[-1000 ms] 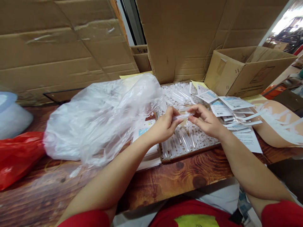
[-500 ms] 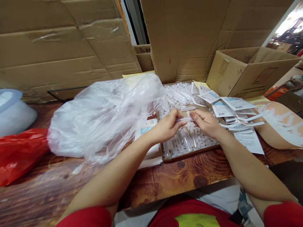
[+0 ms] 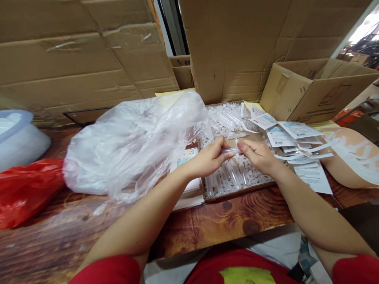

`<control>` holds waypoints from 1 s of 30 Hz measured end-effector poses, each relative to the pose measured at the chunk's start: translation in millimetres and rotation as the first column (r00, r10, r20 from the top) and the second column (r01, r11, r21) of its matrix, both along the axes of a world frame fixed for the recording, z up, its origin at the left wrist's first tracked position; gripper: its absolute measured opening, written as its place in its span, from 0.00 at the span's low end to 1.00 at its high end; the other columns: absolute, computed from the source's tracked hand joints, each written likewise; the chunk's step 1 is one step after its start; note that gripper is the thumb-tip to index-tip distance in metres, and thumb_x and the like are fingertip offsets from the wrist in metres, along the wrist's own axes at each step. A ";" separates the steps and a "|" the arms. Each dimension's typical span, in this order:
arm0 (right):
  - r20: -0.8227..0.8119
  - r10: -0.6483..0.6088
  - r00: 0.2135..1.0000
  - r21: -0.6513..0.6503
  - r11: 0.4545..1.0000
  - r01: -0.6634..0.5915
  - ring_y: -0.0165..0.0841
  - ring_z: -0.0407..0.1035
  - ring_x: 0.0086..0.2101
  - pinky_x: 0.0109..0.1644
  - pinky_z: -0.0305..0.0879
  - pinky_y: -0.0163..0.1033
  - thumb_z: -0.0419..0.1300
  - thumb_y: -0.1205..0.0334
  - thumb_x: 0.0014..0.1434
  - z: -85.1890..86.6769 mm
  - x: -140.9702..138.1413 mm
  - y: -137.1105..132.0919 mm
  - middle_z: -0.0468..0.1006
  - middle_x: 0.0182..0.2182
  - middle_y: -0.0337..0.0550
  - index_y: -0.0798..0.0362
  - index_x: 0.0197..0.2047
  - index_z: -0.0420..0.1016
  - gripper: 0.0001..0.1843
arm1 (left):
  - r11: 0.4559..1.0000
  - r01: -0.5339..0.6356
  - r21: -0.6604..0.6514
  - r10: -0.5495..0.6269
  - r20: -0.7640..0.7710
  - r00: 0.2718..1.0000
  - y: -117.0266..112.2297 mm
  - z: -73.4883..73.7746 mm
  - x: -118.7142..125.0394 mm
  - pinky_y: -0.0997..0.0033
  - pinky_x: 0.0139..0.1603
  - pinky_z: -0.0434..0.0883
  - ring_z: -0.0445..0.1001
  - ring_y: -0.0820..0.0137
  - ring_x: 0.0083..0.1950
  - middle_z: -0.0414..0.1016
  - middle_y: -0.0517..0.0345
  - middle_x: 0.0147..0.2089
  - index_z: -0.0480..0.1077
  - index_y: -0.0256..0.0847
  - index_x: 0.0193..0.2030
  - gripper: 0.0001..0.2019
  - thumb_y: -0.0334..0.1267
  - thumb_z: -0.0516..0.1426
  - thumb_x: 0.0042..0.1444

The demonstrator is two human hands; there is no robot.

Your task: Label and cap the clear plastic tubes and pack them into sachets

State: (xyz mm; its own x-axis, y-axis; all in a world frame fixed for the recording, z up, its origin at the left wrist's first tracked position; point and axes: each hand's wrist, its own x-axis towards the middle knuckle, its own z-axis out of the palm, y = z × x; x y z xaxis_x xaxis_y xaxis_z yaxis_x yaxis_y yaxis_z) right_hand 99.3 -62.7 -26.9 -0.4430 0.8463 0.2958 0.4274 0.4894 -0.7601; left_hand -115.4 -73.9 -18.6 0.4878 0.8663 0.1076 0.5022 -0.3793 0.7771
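Observation:
A clear plastic tube (image 3: 229, 150) lies roughly level between my two hands, above a shallow cardboard tray (image 3: 238, 194). My left hand (image 3: 211, 157) is closed round its left part, with thumb and fingers pinching it. At the tube's right end, the thumb and fingers of my right hand (image 3: 257, 154) are pressed together; a small white cap seems to be there, but the fingertips mostly hide it. Beneath the hands, the tray holds several clear tubes (image 3: 232, 175) in its front part and many small white caps (image 3: 258, 172).
A large crumpled clear plastic bag (image 3: 130, 146) covers the table left of the tray. Printed cards with strips (image 3: 280, 136) overlap the tray's right side. Farther out are a red bag (image 3: 29, 191), a whitish tub (image 3: 22, 138) and an open cardboard box (image 3: 288, 92).
The hands keep their grip on the tube and have barely moved. The whole view has shifted slightly, so the surroundings sit a little farther right.

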 end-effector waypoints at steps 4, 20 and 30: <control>0.010 0.020 1.000 -0.012 1.000 -0.020 0.32 0.62 0.30 0.38 0.59 0.40 0.53 0.40 0.67 1.2 -1.3 -0.7 0.70 0.29 0.38 0.49 0.35 0.67 0.21 | 1.000 -0.004 0.001 0.004 0.019 1.000 1.8 -0.8 -1.4 0.63 0.48 0.68 0.71 0.65 0.44 0.72 0.57 0.42 0.56 0.44 0.39 0.16 0.54 0.54 0.64; -0.110 -0.076 0.991 -0.500 0.866 0.011 0.27 0.51 0.20 0.25 0.47 0.36 0.56 0.25 0.59 0.0 7.6 13.3 0.58 0.17 0.31 0.49 0.28 0.66 0.33 | 0.947 -0.078 0.310 0.149 -0.210 0.966 3.8 15.8 -10.2 0.60 0.49 0.71 0.75 0.61 0.46 0.76 0.49 0.46 0.65 0.41 0.51 0.15 0.49 0.56 0.66; 0.388 -0.417 0.822 0.030 0.897 0.441 0.41 0.71 0.38 0.42 0.67 0.43 0.66 0.57 0.57 32.5 10.2 75.3 0.78 0.39 0.48 0.50 0.40 0.72 0.11 | 0.881 -0.469 -0.063 0.283 -0.725 0.628 26.2 50.0 -123.0 0.62 0.48 0.71 0.79 0.53 0.49 0.83 0.47 0.48 0.76 0.43 0.35 0.15 0.52 0.57 0.55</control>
